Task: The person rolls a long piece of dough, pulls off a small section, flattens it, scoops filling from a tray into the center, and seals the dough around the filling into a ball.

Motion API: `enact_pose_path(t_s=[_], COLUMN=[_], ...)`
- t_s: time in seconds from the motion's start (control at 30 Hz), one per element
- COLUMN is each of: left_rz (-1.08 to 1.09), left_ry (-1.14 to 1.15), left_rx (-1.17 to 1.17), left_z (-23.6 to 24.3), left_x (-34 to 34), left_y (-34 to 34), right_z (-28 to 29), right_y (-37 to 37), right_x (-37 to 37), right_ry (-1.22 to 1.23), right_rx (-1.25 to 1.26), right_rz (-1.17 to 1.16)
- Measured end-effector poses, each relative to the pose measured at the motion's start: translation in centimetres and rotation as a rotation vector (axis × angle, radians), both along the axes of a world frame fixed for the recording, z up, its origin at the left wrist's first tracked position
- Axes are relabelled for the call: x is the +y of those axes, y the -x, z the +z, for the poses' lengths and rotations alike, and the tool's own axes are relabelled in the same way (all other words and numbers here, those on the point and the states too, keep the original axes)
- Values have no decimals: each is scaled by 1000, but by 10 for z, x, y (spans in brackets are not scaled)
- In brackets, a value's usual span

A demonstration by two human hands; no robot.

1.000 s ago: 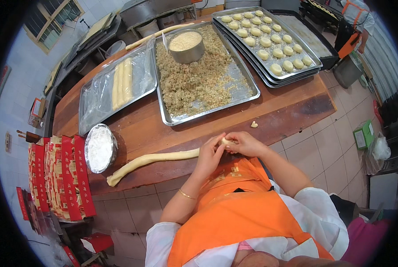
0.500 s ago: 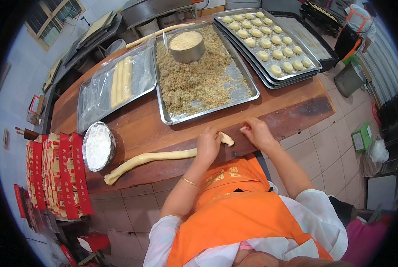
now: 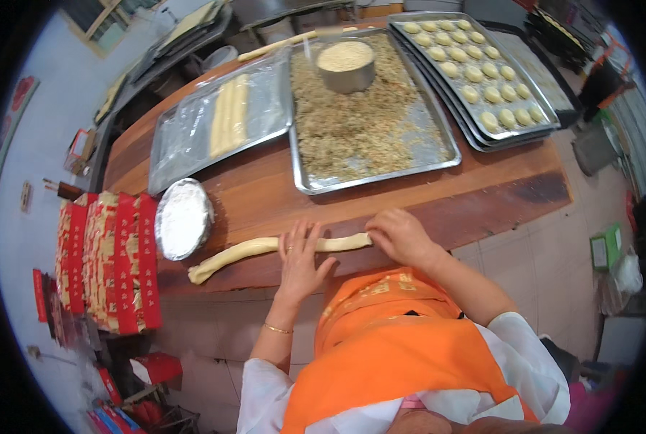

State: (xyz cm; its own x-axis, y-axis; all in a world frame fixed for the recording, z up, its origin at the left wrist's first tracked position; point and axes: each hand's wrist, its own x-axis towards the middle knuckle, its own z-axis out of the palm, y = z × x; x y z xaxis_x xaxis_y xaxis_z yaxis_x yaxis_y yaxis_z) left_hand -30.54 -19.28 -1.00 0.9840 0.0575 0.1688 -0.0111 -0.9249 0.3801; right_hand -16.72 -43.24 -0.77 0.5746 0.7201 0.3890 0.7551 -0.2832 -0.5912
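Note:
A long pale dough rope (image 3: pixel 240 251) lies along the near edge of the wooden table (image 3: pixel 265 202). Across its middle rests my left hand (image 3: pixel 301 260), fingers spread and stretched out over the dough. My right hand (image 3: pixel 402 239) has its thumb and fingertips pinched on the rope's right end. Some of the right fingertips are hidden behind the hand. Left of the rope stands a silver bowl (image 3: pixel 207 235) of white powder. Beyond my hands is a metal tray (image 3: pixel 381 178) of brown crumbly filling, with a round metal pan (image 3: pixel 348 79) of pale crumbs on it.
A plastic-covered tray (image 3: pixel 174 155) with dough strips sits at far left. Stacked trays (image 3: pixel 532 132) at far right carry rows of dough rounds. Red and gold packages (image 3: pixel 109 260) stand beside the table's left end. Another person (image 3: pixel 603 79) is at the upper right.
My left hand has moved left along the rope and opened flat on it. My right hand has come in to the rope's end, which now lies straighter. The whole view has shifted somewhat.

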Motion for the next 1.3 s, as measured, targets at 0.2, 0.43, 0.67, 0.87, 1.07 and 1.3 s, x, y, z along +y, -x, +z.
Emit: enact_pose_path(t_s=[0.2,0.43,0.67,0.87,1.07,1.3], left_rz=[430,337,90,112,282,-154], left_ry=[-273,-418,-374,-410,-487,97], left_rx=[-8,-201,-198,74,191,-105], left_z=[-21,-20,-6,-12,-13,20], left_x=[124,200,197,215,240,21], left_y=[79,95,77,84,95,19], right_z=[-1,-14,49,14,8,20], right_y=[34,27,15,35,38,31], right_x=[65,83,13,-14,-30,-37], right_ry=[227,231,294,368,358,224], right_rx=[-166,-46,193,-142,-158,367], right_rz=[103,98,-29,5,-53,-129])
